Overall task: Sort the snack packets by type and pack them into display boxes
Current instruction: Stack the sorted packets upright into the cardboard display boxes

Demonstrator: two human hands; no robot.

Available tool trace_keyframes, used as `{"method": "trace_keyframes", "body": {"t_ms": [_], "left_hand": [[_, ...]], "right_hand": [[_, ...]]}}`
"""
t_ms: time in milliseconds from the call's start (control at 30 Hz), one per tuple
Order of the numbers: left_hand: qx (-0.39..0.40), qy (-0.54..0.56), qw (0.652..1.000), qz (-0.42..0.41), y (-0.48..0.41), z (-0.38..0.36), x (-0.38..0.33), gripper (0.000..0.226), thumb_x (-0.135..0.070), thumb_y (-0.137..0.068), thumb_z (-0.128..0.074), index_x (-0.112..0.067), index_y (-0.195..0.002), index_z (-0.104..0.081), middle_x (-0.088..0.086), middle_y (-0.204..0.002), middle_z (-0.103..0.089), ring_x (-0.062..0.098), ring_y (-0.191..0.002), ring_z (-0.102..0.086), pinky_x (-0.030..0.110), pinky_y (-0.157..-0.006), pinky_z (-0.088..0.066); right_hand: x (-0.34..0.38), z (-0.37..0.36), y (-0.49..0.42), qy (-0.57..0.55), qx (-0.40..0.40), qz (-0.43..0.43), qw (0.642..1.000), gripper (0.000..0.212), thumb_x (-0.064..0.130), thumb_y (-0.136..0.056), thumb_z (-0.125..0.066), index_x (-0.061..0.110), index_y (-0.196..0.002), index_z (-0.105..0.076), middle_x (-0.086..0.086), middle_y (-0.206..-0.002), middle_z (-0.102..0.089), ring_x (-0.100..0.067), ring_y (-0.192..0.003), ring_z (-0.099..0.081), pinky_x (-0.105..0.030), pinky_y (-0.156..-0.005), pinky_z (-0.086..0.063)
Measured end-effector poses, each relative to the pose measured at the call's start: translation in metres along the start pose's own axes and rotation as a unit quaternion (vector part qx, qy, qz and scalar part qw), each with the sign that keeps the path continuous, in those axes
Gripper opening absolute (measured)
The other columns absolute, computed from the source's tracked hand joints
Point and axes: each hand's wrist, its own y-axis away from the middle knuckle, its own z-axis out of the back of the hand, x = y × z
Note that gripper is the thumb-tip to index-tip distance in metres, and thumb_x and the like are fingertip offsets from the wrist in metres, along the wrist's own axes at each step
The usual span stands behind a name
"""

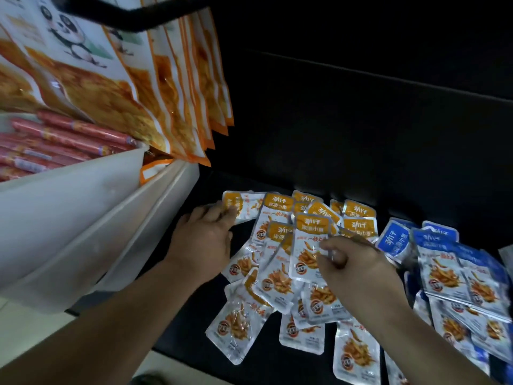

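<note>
I see my right hand (358, 269) pinching a silvery orange-topped packet (306, 245) atop the heap on the dark shelf (258, 370), my left hand (204, 241) lying flat, fingers touching the leftmost packet (243, 207), with blue-topped packets (444, 262) stacked alongside.

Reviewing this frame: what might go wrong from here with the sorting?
1. The orange-topped packets overlap in a loose heap, so the right hand, pinching the top packet, may drag neighbours along.
2. The blue-topped packets lie right beside that heap and share the same lower artwork; in this dim light, types might get mixed.
</note>
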Motion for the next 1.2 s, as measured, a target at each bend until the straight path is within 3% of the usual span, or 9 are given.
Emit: {"method": "trace_keyframes", "body": {"t_ms": [67, 167, 433, 600, 700, 767, 933, 1100, 1200], "left_hand": [[-0.070, -0.016, 0.997, 0.018, 0.019, -0.002, -0.001, 0.040, -0.027, -0.092, -0.067, -0.020, -0.131, -0.068, 0.009, -0.120, -0.067, 0.037, -0.098, -0.058, 0.046, -0.074, -0.053], [-0.115, -0.005, 0.993, 0.038, 0.047, -0.005, 0.003, 0.017, -0.027, -0.090, -0.070, -0.021, -0.105, -0.075, 0.007, -0.095, -0.061, 0.034, -0.081, -0.055, 0.042, -0.064, -0.050], [-0.127, 0.213, 0.952, 0.180, 0.057, -0.014, 0.005, 0.020, -0.027, -0.080, -0.084, -0.028, -0.093, -0.069, 0.000, -0.115, -0.064, 0.034, -0.106, -0.058, 0.054, -0.086, -0.053], [-0.026, 0.261, 0.927, 0.270, 0.051, -0.003, -0.002, 0.064, -0.048, -0.071, -0.084, -0.033, -0.127, -0.056, -0.002, -0.121, -0.061, 0.030, -0.120, -0.054, 0.055, -0.102, -0.045], [-0.003, 0.343, 0.900, 0.268, 0.051, 0.003, 0.003, 0.051, -0.059, -0.063, -0.077, -0.038, -0.106, -0.060, -0.011, -0.104, -0.068, 0.019, -0.102, -0.067, 0.051, -0.090, -0.055], [-0.021, 0.400, 0.877, 0.266, 0.056, 0.010, 0.004, 0.031, -0.038, -0.075, -0.084, -0.031, -0.091, -0.059, -0.009, -0.093, -0.069, 0.016, -0.089, -0.070, 0.040, -0.078, -0.058], [-0.108, 0.408, 0.881, 0.215, 0.071, 0.049, 0.006, 0.018, -0.023, -0.093, -0.074, -0.033, -0.098, -0.060, -0.016, -0.093, -0.069, 0.002, -0.088, -0.066, 0.023, -0.068, -0.053], [-0.016, 0.462, 0.884, 0.069, 0.083, 0.100, -0.031, 0.013, -0.026, -0.090, -0.077, -0.032, -0.091, -0.067, -0.015, -0.080, -0.071, 0.003, -0.072, -0.067, 0.019, -0.058, -0.051], [-0.006, 0.515, 0.852, 0.092, 0.079, 0.099, -0.044, 0.019, -0.018, -0.087, -0.082, -0.030, -0.089, -0.068, -0.008, -0.081, -0.074, 0.010, -0.072, -0.071, 0.023, -0.063, -0.057]], "right_hand": [[-0.006, -0.004, 0.001, 0.017, -0.023, 0.023, 0.999, 0.019, 0.033, -0.089, -0.075, 0.037, -0.107, -0.076, 0.014, -0.105, -0.058, -0.015, -0.082, -0.067, -0.032, -0.063, -0.058], [-0.013, -0.011, 0.001, 0.061, -0.049, 0.073, 0.994, 0.026, 0.021, -0.078, -0.087, 0.027, -0.101, -0.080, 0.004, -0.105, -0.060, -0.027, -0.090, -0.067, -0.039, -0.062, -0.060], [0.013, -0.027, 0.006, -0.007, -0.074, 0.149, 0.986, 0.016, 0.021, -0.079, -0.086, 0.023, -0.094, -0.080, 0.008, -0.105, -0.063, -0.024, -0.099, -0.064, -0.044, -0.073, -0.060], [0.030, -0.029, 0.014, -0.096, -0.013, 0.144, 0.985, 0.010, 0.028, -0.086, -0.074, 0.028, -0.095, -0.079, 0.023, -0.110, -0.059, -0.008, -0.106, -0.063, -0.024, -0.085, -0.050], [0.035, -0.026, 0.018, -0.124, 0.024, 0.136, 0.983, 0.009, 0.029, -0.089, -0.073, 0.032, -0.097, -0.077, 0.029, -0.114, -0.056, 0.000, -0.111, -0.059, -0.018, -0.088, -0.047], [0.039, -0.026, 0.019, -0.136, 0.032, 0.137, 0.981, 0.011, 0.027, -0.090, -0.074, 0.035, -0.097, -0.076, 0.028, -0.115, -0.057, 0.003, -0.111, -0.059, -0.013, -0.087, -0.048], [0.048, -0.022, 0.019, -0.158, 0.024, 0.148, 0.976, 0.029, 0.027, -0.089, -0.075, 0.041, -0.114, -0.071, 0.033, -0.124, -0.055, 0.006, -0.119, -0.055, -0.008, -0.093, -0.046], [0.067, -0.004, 0.011, -0.080, 0.001, 0.254, 0.964, 0.063, 0.032, -0.090, -0.075, 0.031, -0.148, -0.053, 0.019, -0.156, -0.040, -0.006, -0.150, -0.030, -0.019, -0.117, -0.029], [0.064, 0.012, 0.002, -0.016, 0.027, 0.190, 0.981, 0.047, 0.041, -0.087, -0.078, 0.039, -0.132, -0.063, 0.023, -0.123, -0.060, -0.006, -0.126, -0.051, -0.030, -0.099, -0.049]]}}
